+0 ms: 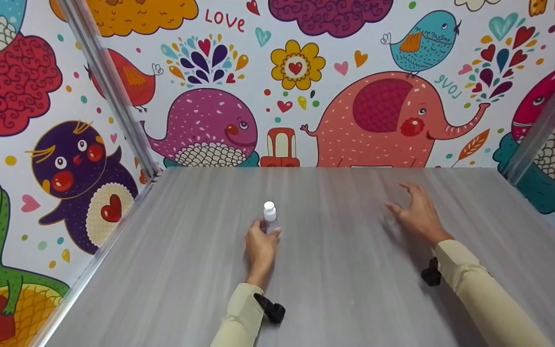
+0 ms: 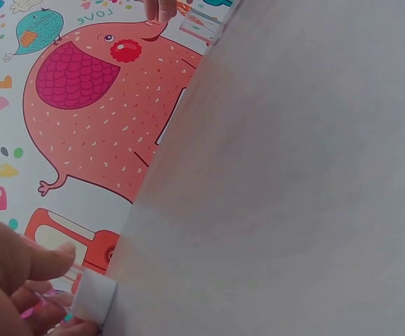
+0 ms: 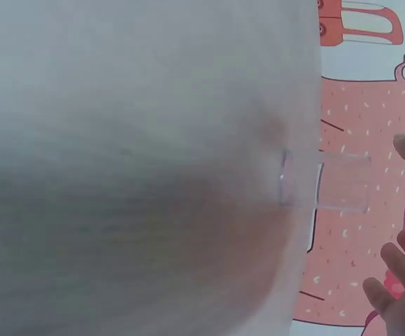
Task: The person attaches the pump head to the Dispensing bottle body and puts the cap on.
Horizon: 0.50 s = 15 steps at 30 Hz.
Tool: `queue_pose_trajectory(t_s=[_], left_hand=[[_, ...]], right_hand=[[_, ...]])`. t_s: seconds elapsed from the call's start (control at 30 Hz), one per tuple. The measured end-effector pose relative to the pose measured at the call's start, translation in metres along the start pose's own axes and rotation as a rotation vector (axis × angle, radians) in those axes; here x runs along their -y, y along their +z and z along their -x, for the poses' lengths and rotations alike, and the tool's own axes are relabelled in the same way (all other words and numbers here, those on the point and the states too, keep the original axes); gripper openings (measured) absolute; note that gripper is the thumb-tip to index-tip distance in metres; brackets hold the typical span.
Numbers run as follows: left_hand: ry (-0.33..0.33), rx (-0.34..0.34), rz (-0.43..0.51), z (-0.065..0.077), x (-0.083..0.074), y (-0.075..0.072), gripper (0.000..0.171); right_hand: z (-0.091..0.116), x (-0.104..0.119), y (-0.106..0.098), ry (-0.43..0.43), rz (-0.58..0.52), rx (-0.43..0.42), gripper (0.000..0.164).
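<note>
My left hand grips a small clear bottle with a white pump-like top, held upright over the middle of the table. In the left wrist view, thumb and fingers wrap the bottle's clear body, and its white part shows beyond them. My right hand is at the right, its thumb and fingers spread apart with nothing between them. Close in front of that hand stands a clear, hollow cap in the right wrist view. The left wrist view also catches the right fingers beside this cap.
The grey wood-grain table reaches back to a wall printed with cartoon animals. Metal posts stand at both back corners, and a metal rail edges the left side. Black straps hang at both wrists.
</note>
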<state>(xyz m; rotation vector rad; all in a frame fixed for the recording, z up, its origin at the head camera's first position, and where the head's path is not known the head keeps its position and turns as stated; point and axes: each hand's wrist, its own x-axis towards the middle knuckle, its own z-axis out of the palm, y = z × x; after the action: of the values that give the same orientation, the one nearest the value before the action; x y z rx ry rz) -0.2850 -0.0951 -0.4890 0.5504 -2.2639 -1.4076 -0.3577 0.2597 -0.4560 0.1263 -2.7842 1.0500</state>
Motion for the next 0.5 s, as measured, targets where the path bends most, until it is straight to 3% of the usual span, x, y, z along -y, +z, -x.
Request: queue_pose_trajectory(t_s=[0.27, 0.5], left_hand=[[0.013, 0.001, -0.017, 0.0003, 0.0002, -0.0001, 0.031], [0.002, 0.004, -0.044, 0.0009, -0.0011, 0.0001, 0.033]], right_hand=[[0.002, -0.0039, -0.0018, 0.061, -0.103, 0.023, 0.09], [0.0057, -0.0009, 0.0057, 0.185, -0.261, 0.043, 0.092]])
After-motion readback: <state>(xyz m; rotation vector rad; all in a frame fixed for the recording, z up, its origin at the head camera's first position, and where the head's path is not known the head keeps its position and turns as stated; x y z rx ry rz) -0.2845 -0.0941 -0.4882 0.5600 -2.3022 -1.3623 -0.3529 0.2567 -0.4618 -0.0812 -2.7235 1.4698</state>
